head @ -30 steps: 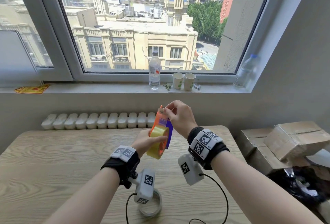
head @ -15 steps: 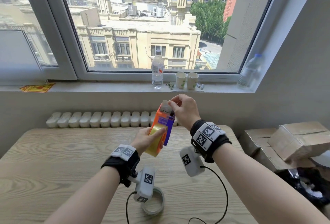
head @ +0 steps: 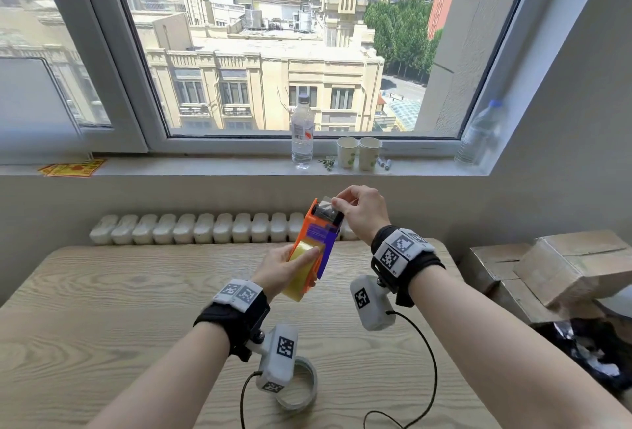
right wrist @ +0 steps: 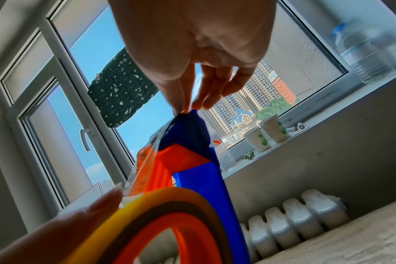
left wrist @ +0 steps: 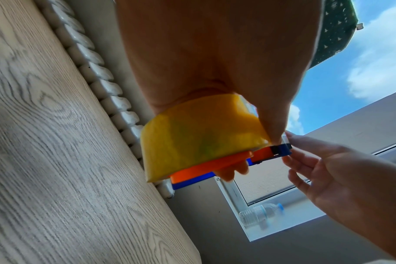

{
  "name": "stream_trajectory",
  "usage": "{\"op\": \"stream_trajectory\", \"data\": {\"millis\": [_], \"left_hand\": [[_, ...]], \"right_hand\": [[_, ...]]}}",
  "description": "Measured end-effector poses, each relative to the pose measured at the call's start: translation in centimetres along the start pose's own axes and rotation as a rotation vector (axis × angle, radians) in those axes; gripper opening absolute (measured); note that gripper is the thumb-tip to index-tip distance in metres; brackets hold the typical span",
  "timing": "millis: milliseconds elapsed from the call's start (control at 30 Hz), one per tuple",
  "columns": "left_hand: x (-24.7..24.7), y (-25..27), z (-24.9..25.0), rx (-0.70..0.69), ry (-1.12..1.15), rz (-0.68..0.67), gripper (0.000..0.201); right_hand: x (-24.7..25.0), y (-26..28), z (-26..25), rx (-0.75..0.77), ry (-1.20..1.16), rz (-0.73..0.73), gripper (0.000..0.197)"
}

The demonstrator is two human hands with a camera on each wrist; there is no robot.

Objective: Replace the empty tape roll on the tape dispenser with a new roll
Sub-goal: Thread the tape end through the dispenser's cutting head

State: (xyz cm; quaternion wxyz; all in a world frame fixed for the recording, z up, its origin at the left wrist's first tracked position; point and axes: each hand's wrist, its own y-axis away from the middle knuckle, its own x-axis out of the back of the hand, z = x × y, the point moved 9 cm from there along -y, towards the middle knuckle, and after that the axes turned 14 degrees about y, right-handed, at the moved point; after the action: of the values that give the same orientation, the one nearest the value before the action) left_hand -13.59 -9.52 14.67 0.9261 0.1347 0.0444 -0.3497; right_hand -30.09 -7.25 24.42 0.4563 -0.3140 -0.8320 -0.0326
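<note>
Tape dispenser [head: 319, 240] being held above tabletop [head: 102, 309], left hand [head: 280, 269] clamped round new roll [head: 301, 268]. Tape end being pinched by right hand [head: 362, 213] at head. Risk: loose end folding, sticking back, if tension being lost.

The left hand [head: 278, 271] covers the near side of the yellow tape roll [head: 301, 266], and the dispenser [head: 319, 244] hides its far side. The used roll [head: 304, 391] on the table [head: 102, 309] lies partly behind the left wrist camera [head: 278, 356]. The right hand's fingertips [head: 337, 204] conceal the tape's loose end. The corner bottle [head: 478, 134] is blurred.
</note>
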Motion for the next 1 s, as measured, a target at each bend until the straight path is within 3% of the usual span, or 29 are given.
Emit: {"op": "stream_trajectory", "data": {"millis": [367,600,1000], "left_hand": [[-0.4,-0.3,0.0,-0.001,0.076,-0.038,0.031],[-0.4,-0.5,0.1,-0.002,0.071,-0.054,0.034],[-1.3,0.1,0.1,-0.007,0.053,-0.087,0.029]], "right_hand": [[-0.4,0.0,0.3,-0.04,-0.092,0.01,0.014],[-1.3,0.5,0.1,-0.037,-0.147,-0.094,0.043],[-2.9,1.6,0.3,-0.086,-0.352,-0.254,0.034]]}}
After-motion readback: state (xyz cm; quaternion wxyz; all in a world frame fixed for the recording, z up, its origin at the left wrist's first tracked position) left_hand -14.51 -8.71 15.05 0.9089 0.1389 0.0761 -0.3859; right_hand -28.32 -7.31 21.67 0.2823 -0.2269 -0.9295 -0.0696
